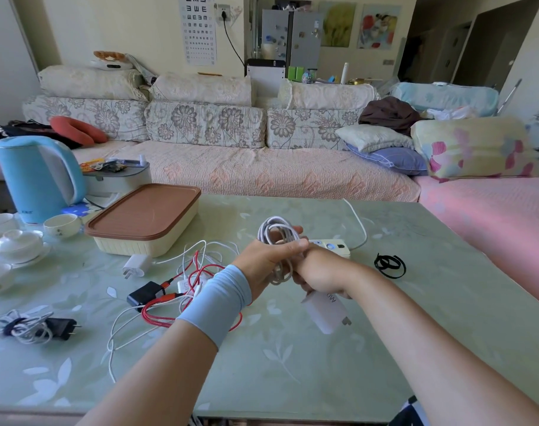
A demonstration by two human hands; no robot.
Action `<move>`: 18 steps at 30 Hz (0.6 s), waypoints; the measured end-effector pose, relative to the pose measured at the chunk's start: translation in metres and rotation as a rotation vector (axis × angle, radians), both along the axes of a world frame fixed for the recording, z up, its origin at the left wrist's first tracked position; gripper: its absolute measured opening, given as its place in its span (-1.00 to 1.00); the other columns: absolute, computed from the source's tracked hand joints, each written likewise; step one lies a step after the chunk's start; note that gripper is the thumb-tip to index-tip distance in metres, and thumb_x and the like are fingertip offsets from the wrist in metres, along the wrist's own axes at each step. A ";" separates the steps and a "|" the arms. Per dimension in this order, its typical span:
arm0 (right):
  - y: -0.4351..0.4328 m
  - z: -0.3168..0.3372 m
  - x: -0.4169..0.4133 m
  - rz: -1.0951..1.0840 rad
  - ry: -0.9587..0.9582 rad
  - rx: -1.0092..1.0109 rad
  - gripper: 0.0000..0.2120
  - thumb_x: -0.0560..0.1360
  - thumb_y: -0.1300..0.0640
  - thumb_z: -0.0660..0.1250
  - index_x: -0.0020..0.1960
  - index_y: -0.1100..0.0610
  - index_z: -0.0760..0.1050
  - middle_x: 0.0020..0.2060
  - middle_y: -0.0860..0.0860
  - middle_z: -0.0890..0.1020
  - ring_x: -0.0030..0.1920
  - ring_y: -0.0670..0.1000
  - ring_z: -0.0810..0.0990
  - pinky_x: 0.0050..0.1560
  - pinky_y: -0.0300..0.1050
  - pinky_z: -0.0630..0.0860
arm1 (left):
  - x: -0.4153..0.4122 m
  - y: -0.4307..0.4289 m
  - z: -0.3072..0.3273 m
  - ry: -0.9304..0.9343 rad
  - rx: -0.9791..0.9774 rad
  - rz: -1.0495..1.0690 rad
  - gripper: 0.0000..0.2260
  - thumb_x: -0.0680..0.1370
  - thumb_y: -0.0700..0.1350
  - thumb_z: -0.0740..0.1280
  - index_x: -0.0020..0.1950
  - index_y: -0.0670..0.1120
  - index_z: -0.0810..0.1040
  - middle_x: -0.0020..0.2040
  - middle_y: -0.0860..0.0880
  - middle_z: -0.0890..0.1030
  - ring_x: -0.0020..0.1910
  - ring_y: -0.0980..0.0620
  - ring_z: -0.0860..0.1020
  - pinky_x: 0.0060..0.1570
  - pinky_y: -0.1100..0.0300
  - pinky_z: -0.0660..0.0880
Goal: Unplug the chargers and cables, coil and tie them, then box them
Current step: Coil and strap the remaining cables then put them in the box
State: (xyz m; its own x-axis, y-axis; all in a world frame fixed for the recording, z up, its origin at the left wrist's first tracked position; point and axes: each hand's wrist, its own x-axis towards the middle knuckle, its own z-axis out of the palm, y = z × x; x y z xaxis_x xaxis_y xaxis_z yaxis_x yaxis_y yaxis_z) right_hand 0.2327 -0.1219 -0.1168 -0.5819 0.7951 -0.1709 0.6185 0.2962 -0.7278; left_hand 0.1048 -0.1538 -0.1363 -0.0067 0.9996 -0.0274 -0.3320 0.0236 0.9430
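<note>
White cable coil (pixel 277 241) gripped above green table (pixel 323 379) by left hand (pixel 268 265), fingers closed. White charger (pixel 325 312) hung below right hand (pixel 320 272), also closed on coil. Lidded box (pixel 145 219) placed behind-left.

A home living room. Long floral-covered sofa (pixel 206 127) across twelve o'clock, piled with pillows (pixel 375 138) and clothes. Fridge (pixel 292 38) dotted with magnets at one o'clock, paintings (pixel 378 26) beside it, eye chart (pixel 199 29) on the wall. Blue kettle (pixel 37 176) and teacups (pixel 62 224) at ten o'clock on the leaf-patterned table (pixel 292 364).
</note>
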 end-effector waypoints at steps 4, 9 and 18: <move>-0.005 0.004 0.000 -0.005 0.003 0.069 -0.74 0.61 0.21 0.03 -0.17 -0.06 0.33 -0.34 -0.01 0.43 -0.38 -0.05 0.38 -0.34 -0.18 0.35 | 0.005 0.001 0.002 0.028 -0.023 0.009 -0.57 0.30 -0.13 0.53 0.12 -0.23 0.62 0.18 -0.29 0.59 -0.08 -0.15 0.56 -0.34 0.09 0.50; -0.001 0.001 -0.006 -0.046 0.228 -0.045 -0.83 0.50 0.19 0.22 -0.23 0.08 0.53 -0.41 0.00 0.57 -0.40 -0.03 0.43 -0.20 -0.04 0.45 | 0.003 0.006 0.009 -0.014 0.001 0.192 -0.76 0.34 -0.14 0.45 -0.06 -0.23 0.68 -0.08 -0.28 0.65 -0.44 -0.13 0.50 -0.53 0.21 0.37; 0.002 0.000 -0.003 0.002 0.470 -0.363 -0.89 0.60 0.13 0.31 0.09 0.15 0.52 -0.12 0.09 0.64 -0.09 0.05 0.62 0.01 0.03 0.49 | -0.004 0.001 0.021 -0.275 0.045 0.249 -0.93 0.52 -0.29 0.33 -0.01 -0.22 0.50 -0.15 -0.13 0.64 -0.15 -0.12 0.67 -0.18 -0.02 0.62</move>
State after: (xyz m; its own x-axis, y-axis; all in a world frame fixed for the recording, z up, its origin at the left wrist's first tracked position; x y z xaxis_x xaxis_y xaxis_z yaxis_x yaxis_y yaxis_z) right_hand 0.2300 -0.1199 -0.1164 -0.6623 0.7330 -0.1548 0.2047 -0.0217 -0.9786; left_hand 0.1004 -0.1531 -0.1156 -0.2482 0.9686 -0.0176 -0.5637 -0.1296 0.8158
